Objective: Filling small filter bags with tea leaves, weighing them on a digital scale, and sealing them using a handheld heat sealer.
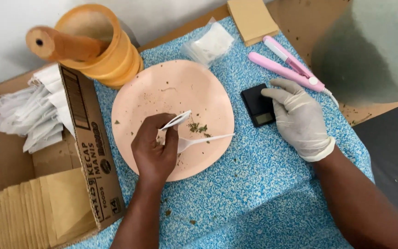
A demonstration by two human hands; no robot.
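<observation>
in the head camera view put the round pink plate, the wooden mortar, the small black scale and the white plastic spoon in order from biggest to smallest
1. Round pink plate
2. Wooden mortar
3 and 4. Small black scale and white plastic spoon look too alike to rank.

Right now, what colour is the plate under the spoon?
Pale peach-pink plate, flecked with dried green bits; the head view shows it best.

A white plastic spoon [176,121] was held tilted over a peach round plate [143,99], beside a second white spoon [203,139] and scattered green herb flakes [198,127]; a small black scale [257,107] lay right of the plate.
</observation>
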